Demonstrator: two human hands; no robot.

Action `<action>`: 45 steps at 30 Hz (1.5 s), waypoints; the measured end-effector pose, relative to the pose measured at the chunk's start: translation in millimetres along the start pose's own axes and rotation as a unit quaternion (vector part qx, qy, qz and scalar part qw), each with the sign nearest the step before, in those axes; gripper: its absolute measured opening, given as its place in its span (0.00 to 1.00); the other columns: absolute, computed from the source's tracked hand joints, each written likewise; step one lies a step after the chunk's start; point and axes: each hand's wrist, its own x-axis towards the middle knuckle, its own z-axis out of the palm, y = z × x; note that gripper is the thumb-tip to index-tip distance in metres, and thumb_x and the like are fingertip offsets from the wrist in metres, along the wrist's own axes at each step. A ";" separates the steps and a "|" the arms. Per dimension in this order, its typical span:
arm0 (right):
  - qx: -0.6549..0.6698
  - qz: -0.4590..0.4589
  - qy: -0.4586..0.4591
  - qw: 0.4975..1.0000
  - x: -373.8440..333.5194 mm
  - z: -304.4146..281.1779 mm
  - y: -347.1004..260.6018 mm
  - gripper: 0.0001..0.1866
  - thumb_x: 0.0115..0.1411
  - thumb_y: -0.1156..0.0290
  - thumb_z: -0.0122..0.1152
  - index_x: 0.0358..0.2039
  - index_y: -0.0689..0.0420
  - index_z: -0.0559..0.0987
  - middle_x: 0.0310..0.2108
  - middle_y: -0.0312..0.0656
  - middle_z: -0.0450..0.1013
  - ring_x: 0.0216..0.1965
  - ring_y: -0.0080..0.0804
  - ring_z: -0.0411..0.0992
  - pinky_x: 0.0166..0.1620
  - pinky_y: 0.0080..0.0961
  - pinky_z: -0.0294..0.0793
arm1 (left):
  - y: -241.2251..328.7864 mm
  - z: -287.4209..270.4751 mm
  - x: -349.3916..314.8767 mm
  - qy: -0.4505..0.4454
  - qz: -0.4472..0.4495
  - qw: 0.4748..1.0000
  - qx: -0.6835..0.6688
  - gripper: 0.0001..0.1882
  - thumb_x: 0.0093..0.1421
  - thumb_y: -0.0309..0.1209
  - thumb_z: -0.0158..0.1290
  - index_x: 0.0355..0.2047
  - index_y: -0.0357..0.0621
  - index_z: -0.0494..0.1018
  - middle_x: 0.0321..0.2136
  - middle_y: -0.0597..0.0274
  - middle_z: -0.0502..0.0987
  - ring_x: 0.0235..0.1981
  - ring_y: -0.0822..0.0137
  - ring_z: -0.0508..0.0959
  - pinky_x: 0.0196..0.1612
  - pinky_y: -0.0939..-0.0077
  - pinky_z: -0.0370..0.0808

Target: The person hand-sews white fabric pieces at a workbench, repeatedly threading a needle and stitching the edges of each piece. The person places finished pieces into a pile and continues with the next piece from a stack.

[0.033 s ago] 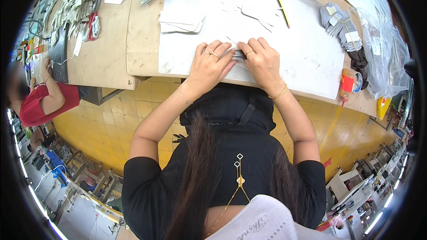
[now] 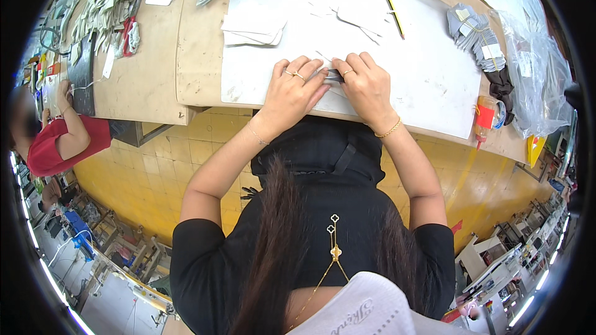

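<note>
Hands are meeting at the near edge of the white sheet [image 2: 428,80] on the table [image 2: 149,90]. Work is right between them: dark tool [image 2: 335,75] plus a thin pale piece [image 2: 326,64], mostly covered by the fingers.

Right hand [image 2: 366,84]: fingers curled in tight around the dark tool, next to no gap. Tool reads as small snips; tip and exact type hidden.

Left hand [image 2: 299,84]: fingers bent and close together, thumb tucked below, fingertips at the pale piece. Can't tell if it's pinched or just pressed down.

Nearby: stack of white pieces [image 2: 253,30] beyond the left hand, loose white pieces [image 2: 360,17] ahead of the right. Yellow-and-black pencil [image 2: 390,6] farther out, grey bundle [image 2: 475,37] and red-banded bottle [image 2: 484,118] off to the right. All apart from the hands.

How I'd run this step, my judgement:
1. Pin the piece firmly with the left fingers, close to the working spot; thin stock probably flexes.
2. Keep left fingertips out of the tool's line. The 2 hands are very close, so a slip likely nicks a finger.
3. Small, controlled tool strokes; turn the piece, not the wrist.
4. Pull it in a bit from the table edge for better backing.
</note>
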 end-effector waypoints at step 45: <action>-0.076 -0.043 -0.128 0.988 -49.8 -49.3 19.5 0.19 0.55 0.72 0.62 0.48 0.56 0.83 0.32 0.32 0.70 0.35 0.25 0.70 0.29 0.20 0.74 | -11.9 -1.9 13.0 -0.126 0.062 0.981 0.134 0.29 0.62 0.40 0.60 0.64 0.70 0.71 0.60 0.66 0.72 0.57 0.59 0.68 0.57 0.55 0.62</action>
